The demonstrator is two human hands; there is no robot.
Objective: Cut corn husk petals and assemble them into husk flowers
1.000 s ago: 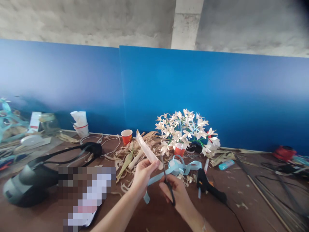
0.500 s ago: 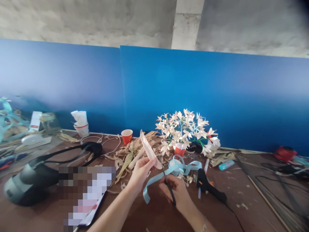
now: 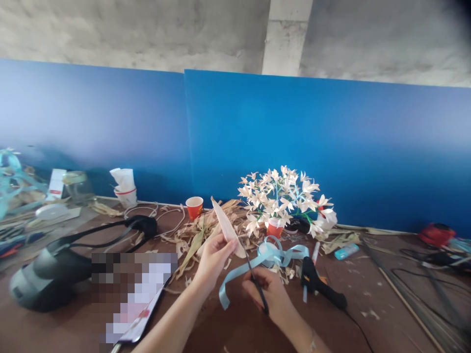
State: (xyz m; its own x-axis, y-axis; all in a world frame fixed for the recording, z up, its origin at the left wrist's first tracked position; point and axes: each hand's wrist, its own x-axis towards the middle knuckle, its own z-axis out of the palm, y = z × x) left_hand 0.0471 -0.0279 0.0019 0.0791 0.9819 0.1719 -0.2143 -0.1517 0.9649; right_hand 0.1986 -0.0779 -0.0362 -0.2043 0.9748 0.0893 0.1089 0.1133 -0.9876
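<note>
Head view: left hand (image 3: 214,255) pinches a pale strip (image 3: 224,221), right hand (image 3: 270,289) holds scissors (image 3: 260,294).

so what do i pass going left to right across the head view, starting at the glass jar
Glass jar → white cup stuffed with white paper → open red cup → left hand holding a pale strip → right hand holding scissors → black glue gun → red object
</note>
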